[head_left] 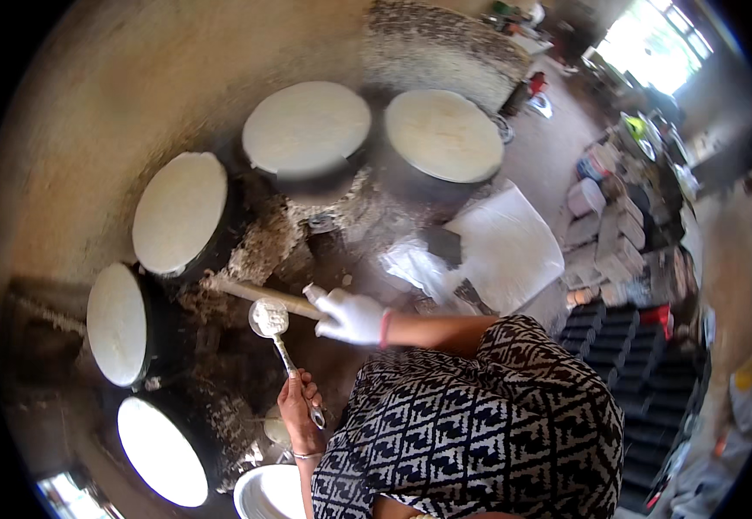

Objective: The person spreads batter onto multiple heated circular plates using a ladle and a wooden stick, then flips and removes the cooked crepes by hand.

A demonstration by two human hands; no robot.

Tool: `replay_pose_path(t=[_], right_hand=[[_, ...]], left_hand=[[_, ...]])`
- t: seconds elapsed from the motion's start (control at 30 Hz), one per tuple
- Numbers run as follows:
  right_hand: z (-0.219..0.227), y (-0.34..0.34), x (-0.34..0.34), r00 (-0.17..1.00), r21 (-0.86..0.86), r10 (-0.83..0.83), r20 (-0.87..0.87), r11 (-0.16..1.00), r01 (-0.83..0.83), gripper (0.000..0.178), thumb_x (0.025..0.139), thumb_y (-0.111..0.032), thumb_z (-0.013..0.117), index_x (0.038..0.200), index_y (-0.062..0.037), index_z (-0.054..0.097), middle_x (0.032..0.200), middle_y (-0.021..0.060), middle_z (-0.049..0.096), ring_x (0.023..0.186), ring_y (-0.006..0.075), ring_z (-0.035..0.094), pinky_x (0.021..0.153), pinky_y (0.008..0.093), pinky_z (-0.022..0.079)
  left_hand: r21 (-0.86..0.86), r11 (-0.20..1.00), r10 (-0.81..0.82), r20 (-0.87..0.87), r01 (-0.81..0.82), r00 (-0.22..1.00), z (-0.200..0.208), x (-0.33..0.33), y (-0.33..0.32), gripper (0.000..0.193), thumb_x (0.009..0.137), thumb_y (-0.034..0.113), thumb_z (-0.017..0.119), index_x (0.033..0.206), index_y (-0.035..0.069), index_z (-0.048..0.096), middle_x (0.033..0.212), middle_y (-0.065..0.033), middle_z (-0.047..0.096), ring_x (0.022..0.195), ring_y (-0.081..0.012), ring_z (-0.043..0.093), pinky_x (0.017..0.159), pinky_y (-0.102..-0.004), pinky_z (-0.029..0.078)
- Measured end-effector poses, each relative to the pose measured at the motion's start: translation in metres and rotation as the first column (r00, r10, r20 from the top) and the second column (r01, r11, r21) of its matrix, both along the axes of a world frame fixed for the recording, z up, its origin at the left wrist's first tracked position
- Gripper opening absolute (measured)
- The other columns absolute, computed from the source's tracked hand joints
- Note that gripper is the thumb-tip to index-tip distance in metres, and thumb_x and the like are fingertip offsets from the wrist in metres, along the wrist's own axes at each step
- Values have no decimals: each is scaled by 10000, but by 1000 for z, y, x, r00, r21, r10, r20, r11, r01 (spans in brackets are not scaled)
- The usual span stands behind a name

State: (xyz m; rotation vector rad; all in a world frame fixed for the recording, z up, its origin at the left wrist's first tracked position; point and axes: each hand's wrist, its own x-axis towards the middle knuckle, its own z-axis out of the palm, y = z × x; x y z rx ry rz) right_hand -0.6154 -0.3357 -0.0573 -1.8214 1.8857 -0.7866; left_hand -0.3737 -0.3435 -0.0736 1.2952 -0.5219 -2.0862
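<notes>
My left hand (298, 396), bare and with a bracelet at the wrist, is closed round the handle of a metal ladle (269, 318). The ladle's round bowl has a white substance in it. On my right hand (352, 317) is a white glove. Its fingers are closed at the near end of a long wooden stick (259, 292), which reaches left toward the pans. Large dark round vessels with pale, flat tops curve around me, among them one at the left (117, 324), one at the upper left (180, 212) and one ahead (308, 127).
Another pale-topped vessel (443, 136) stands farther right. A white sheet (514, 246) lies on the floor beyond my right arm. Stacked bricks (605, 242) and dark ridged tiles (627, 372) are at the right. A white basin (270, 493) sits low by my left forearm.
</notes>
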Motion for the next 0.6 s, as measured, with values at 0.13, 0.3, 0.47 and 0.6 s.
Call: replay_pose_path(t=[0.13,0.3,0.47,0.6], right_hand=[[30,38,64,986,146,33,163,988,-57,717,875,-495,613,1387,-57,366,958,184,540,708,374,625,606,462,511],[10,51,32,942,-57,-25,334,997,47,793,877,-422,642,1453,-45,249,920,196,549,802,344,619,677,431,511],[29,70,-51,787,230,-153,598,973,14,750,880,-350,684,1419,46,344,1343,238,515,1123,296,593,930,336,487],[-26,94,-184,891,-194,-443,-99,887,420,389,867,-193,648,1211,-67,515,1220,150,574,1032,235,591,822,336,495]], left_hand=[[-204,971,-134,-45,123,990,0,-16,16,193,1002,196,529,996,14,593,679,31,518,522,-38,390,437,-209,320],[-135,979,-165,-103,151,981,26,-40,12,85,956,39,534,957,-7,606,628,48,465,468,-31,353,390,-183,271],[-141,972,-211,-183,187,960,40,-74,1,136,954,29,535,1022,-43,629,814,-67,629,502,-47,403,381,-184,330],[-123,984,-157,-284,127,946,67,-118,9,223,960,153,597,1115,-4,625,910,-106,662,508,-51,416,386,-174,346]])
